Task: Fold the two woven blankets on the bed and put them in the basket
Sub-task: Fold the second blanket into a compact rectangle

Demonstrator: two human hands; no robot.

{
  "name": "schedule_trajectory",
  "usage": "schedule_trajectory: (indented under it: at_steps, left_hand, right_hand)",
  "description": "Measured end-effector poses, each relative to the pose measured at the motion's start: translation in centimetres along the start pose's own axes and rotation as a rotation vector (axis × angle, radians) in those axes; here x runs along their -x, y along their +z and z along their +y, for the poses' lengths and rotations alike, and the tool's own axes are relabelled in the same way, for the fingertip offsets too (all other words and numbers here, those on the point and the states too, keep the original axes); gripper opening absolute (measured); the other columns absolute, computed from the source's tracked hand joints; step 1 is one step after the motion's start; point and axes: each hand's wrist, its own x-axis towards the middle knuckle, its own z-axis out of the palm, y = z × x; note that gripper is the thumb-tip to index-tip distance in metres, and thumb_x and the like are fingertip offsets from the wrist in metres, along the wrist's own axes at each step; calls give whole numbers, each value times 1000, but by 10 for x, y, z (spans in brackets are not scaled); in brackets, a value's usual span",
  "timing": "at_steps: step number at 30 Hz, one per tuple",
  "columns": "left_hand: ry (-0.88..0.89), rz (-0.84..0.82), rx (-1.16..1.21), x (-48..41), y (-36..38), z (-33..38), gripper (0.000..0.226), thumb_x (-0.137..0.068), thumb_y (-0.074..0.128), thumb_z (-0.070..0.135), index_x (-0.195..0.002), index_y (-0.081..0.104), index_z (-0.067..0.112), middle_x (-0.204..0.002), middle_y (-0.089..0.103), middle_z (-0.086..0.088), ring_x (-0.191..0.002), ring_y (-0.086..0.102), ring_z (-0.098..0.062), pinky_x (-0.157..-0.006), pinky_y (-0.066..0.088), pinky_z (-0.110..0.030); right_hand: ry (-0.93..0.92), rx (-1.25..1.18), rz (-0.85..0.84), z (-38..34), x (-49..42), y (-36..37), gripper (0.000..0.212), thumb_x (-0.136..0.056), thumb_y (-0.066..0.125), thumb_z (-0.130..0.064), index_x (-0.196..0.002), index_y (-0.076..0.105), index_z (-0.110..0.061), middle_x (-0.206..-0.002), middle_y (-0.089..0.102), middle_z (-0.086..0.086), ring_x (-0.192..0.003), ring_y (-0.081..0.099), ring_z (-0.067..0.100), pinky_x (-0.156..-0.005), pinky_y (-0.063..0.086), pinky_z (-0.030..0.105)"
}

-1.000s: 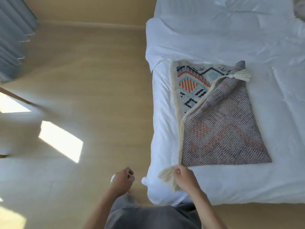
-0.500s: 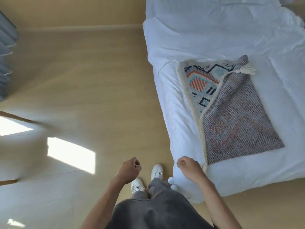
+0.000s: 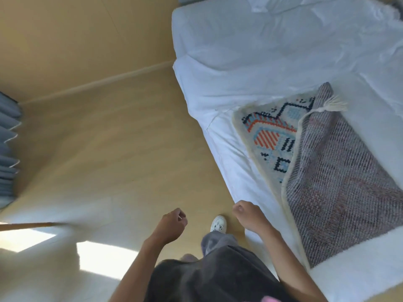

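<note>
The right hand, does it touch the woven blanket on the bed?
Apart. The head view shows a strip of white bedding between the right hand and the woven blanket, at its cream edge.

Woven blanket (image 3: 340, 192) and curtain (image 3: 8, 149) each partly beyond opposite frame edges.
</note>
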Motion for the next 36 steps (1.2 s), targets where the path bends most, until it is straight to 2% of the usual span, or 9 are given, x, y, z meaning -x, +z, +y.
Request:
schedule_trajectory:
  at_steps: [4, 7, 9, 12, 18, 21, 24, 30, 36]
  left_hand:
    - [24, -12, -34, -40, -41, 36, 18, -93, 47, 23, -106, 57, 15, -109, 63, -5, -93, 54, -19, -75, 40, -27]
    - [58, -43, -59, -73, -64, 67, 20, -93, 47, 21, -107, 58, 13, -112, 63, -7, -95, 54, -20, -75, 39, -25]
    - [84, -72, -75, -95, -80, 89, 21, -92, 47, 19, -108, 59, 12, -112, 63, -7, -95, 55, -20, -75, 37, -23]
    - [122, -102, -92, -132, -102, 117, 21, -92, 45, 16, -107, 60, 13, -110, 63, -6, -91, 54, -17, -75, 37, -23]
    - [247, -232, -274, -223, -153, 173, 16, -94, 47, 17, -102, 60, 13, -105, 63, -6, -90, 58, -19, -74, 41, -24]
    - [336, -325, -396, -266, -178, 205, 12, -93, 46, 17, -93, 58, 19, -98, 61, 0, -81, 55, -12, -59, 39, -14]
    - [414, -413, -499, -296, -193, 242, 18, -94, 44, 18, -105, 58, 13, -102, 62, -2, -80, 55, -12, -57, 39, -12]
    - [529, -506, -679, -331, -185, 318, 14, -93, 41, 22, -93, 55, 21, -87, 60, 1, -68, 56, -10, -53, 40, -21]
    - [669, -620, -857, -343, -134, 387, 16, -94, 39, 20, -85, 49, 12, -84, 56, -4, -67, 47, -15, -60, 36, -25]
  right_hand:
    - [32, -47, 62, -30, -35, -39, 30, -88, 42, -25, -105, 60, -8, -106, 63, 9, -96, 58, 24, -82, 48, 37]
    - [51, -108, 79, -42, -59, -62, 15, -86, 42, -24, -80, 55, -22, -96, 60, -2, -78, 53, 12, -65, 43, 27]
    - [73, -152, 98, -48, -73, -73, 16, -87, 42, -23, -72, 48, -28, -93, 58, -4, -73, 49, 9, -60, 37, 24]
    - [130, -211, 138, -53, -95, -88, 8, -86, 45, -25, -84, 53, -26, -99, 61, -5, -86, 54, 14, -69, 39, 25]
    - [261, -366, 287, -76, -146, -118, 20, -92, 48, -29, -105, 59, -19, -97, 55, -5, -88, 53, 14, -73, 39, 25]
    - [354, -475, 383, -93, -159, -132, 16, -93, 48, -30, -102, 57, -20, -96, 55, -5, -87, 53, 15, -71, 39, 25]
    - [437, -572, 494, -104, -162, -143, 14, -92, 48, -26, -94, 58, -16, -91, 60, 0, -80, 54, 15, -61, 41, 24]
    - [588, -709, 570, -101, -161, -144, 14, -93, 46, -26, -94, 56, -16, -96, 61, 2, -84, 54, 17, -70, 39, 26]
    - [686, -840, 610, -65, -168, -148, 28, -95, 44, -25, -114, 58, -12, -121, 61, 5, -97, 54, 17, -79, 38, 21]
